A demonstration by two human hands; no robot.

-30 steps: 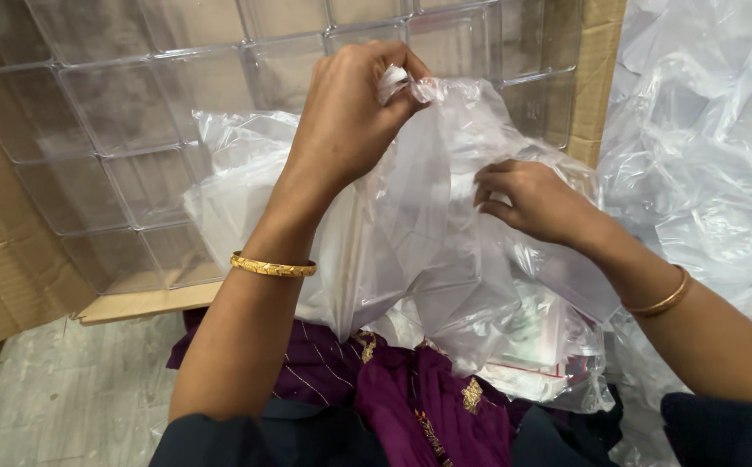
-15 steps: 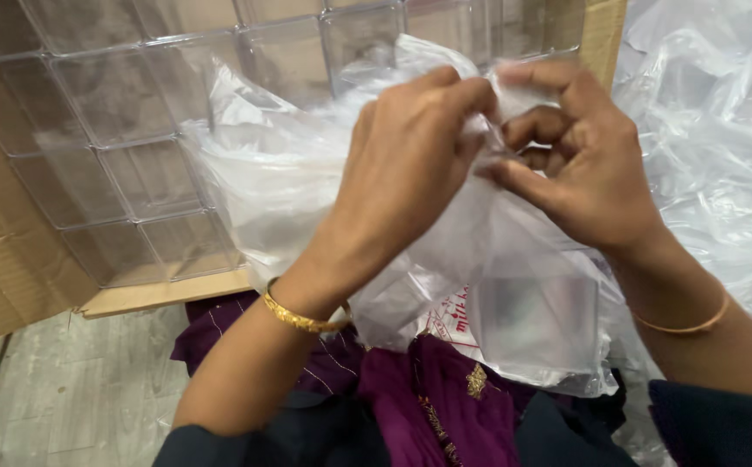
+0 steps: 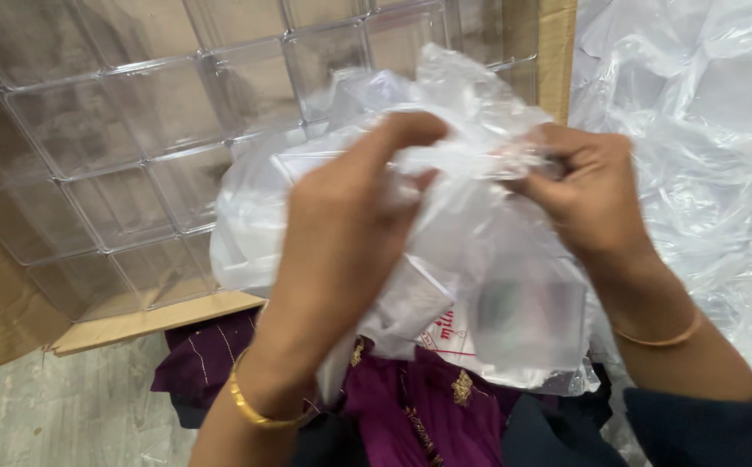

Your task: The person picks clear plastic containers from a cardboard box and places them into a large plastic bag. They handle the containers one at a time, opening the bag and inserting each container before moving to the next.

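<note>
A clear plastic bag (image 3: 480, 285) hangs between both hands at the centre of the view, above the person's lap. Its upper edge is gathered into a crumpled fold at the level of the fingers. Through the film, a clear square box shape and a white card with red print show in the lower part of the bag; details of either cannot be told.

The left hand (image 3: 350, 233) grips the bag's upper edge from the left. Its fingers curl over the fold and press together, pinching the film against the thumb. A gold bangle (image 3: 259, 413) sits on the left wrist.

The right hand (image 3: 588, 195) grips the same edge from the right. Its fingers are bent and closed on the film, close to the left hand's fingertips. A thin gold bangle (image 3: 661, 335) circles the right wrist, and a dark sleeve (image 3: 713, 428) covers the forearm below it.

Below the bag lies purple fabric (image 3: 410, 415) with gold embroidery, on the lap.

Behind the bag, an open cardboard box (image 3: 0, 316) holds rows of clear plastic containers (image 3: 125, 156) packed edge to edge. To the right of the box lies a heap of loose clear plastic sheeting (image 3: 696, 121). A grey floor (image 3: 73, 406) shows at lower left.
</note>
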